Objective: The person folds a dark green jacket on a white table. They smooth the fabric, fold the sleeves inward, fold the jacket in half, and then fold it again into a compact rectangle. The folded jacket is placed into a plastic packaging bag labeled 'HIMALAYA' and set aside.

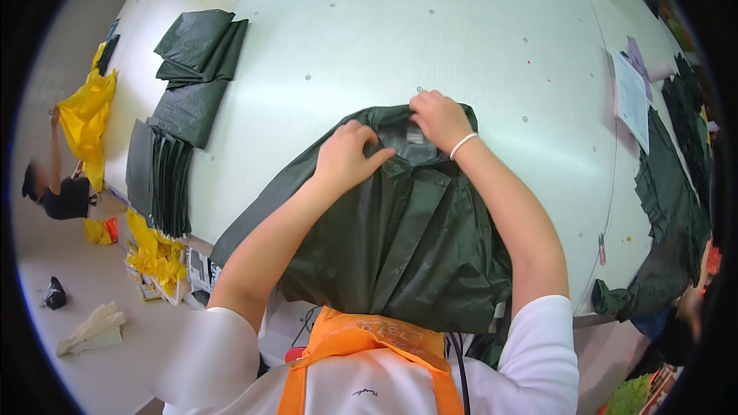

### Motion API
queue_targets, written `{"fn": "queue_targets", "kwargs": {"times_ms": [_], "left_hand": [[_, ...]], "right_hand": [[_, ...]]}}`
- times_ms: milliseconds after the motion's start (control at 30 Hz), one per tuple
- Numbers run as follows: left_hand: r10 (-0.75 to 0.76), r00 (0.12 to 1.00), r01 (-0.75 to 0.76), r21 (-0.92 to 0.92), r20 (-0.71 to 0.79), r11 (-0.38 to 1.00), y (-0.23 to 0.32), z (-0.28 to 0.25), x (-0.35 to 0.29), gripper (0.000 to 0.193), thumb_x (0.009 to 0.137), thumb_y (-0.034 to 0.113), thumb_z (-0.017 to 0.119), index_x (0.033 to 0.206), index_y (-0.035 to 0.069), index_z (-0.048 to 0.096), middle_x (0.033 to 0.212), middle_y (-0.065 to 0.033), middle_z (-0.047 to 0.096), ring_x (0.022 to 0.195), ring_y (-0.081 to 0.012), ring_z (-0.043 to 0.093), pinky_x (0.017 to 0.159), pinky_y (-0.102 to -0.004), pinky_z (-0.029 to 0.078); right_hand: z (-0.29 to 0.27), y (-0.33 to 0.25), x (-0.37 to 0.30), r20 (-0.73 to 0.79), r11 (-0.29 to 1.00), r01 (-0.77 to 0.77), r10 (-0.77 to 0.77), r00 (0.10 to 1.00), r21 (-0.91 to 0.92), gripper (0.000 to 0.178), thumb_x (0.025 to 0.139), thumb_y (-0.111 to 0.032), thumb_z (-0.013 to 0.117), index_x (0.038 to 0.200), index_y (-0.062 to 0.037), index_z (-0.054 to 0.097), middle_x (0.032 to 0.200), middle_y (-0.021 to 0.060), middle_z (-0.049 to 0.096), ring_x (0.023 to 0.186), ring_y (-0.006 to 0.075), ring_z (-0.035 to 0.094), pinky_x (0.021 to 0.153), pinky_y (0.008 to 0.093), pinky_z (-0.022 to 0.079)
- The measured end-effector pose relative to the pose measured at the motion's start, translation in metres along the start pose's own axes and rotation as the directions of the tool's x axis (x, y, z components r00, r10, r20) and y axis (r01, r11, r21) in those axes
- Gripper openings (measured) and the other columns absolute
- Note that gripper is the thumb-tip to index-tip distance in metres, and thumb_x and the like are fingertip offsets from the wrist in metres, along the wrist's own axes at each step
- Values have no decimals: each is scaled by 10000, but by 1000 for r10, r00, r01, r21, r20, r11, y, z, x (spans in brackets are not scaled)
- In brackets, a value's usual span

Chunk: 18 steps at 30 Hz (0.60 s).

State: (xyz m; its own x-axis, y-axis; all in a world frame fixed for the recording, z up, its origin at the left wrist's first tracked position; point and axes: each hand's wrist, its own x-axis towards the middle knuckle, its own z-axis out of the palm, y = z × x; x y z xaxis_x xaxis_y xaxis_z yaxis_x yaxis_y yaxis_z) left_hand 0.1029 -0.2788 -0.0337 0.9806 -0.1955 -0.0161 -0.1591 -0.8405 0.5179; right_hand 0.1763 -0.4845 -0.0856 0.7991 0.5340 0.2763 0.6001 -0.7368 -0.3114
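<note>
A dark green raincoat (369, 230) with a snap-button front lies front side up at the near table edge, its lower part hanging toward me. Its collar is spread, and a pale label (415, 135) shows on the inside of the neck. My left hand (344, 157) is at the left side of the collar, fingers curled on the fabric and thumb stretched toward the neck opening. At the collar's upper right, my right hand (440, 120) grips the edge between bent fingers and thumb; a white band circles that wrist.
Folded dark green garments (192, 69) lie in stacks at the left. At the right are a paper sheet (630, 104), small snips (602, 249) and a heap of dark green fabric (669, 215). Beyond the left table edge, another person (65, 196) handles yellow material (88, 119).
</note>
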Motion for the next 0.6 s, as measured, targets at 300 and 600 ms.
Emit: {"fn": "queue_targets", "kwargs": {"times_ms": [300,600], "left_hand": [[-134,970,44,397,202,917,15,-42,104,381,661,397,674,779,38,628,773,-141,656,733,-307,653,619,-397,503],[481,723,-691,503,496,519,-8,-21,116,92,691,158,649,766,104,655,923,0,572,894,-183,544,726,-304,426]], "right_hand": [[-51,32,93,19,887,-356,367,930,293,149,773,-144,670,792,-37,569,703,77,611,646,192,563,617,307,453],[-35,31,64,35,907,-405,404,914,115,221,784,-225,668,929,-81,584,882,90,637,847,270,600,717,351,475]]}}
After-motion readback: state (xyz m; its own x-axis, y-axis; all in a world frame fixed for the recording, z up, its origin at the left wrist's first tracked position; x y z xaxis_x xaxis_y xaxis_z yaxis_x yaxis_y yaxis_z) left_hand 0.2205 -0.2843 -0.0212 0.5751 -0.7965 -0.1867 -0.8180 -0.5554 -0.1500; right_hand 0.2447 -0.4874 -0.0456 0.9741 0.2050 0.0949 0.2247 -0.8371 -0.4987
